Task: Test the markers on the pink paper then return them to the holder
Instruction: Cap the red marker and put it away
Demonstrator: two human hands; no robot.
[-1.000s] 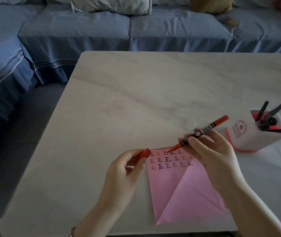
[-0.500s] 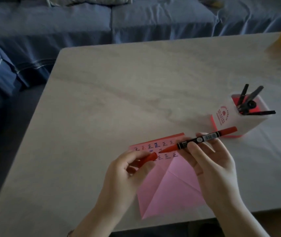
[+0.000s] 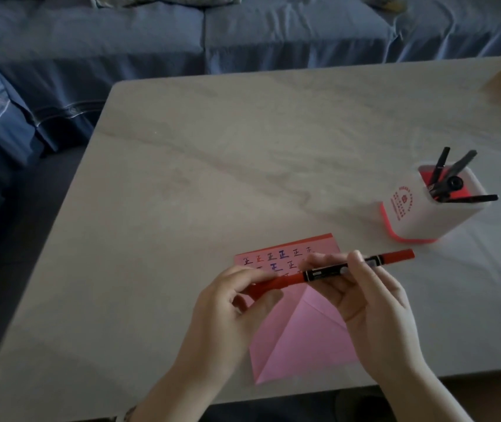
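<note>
- Grips the red marker (image 3: 328, 274) by its red left end with the left hand (image 3: 226, 309), fingers and thumb curled tight round it.
- Pinches the black middle of the barrel with the right hand (image 3: 374, 309), fingertips and thumb closed on it, red far end poking out toward the holder (image 3: 419, 214).
- Holds the marker nearly level over the pink paper (image 3: 298, 339), hiding part of the written rows with both hands.
- Paper flat on the pale table (image 3: 212, 147), creased diagonally, with rows of small red, blue and black marks along its far edge.
- Off to the right, well apart from the paper: white holder with red inside and base, upright, black markers (image 3: 453, 181) leaning in it.
- Beyond the table: blue sofa (image 3: 151, 41).
</note>
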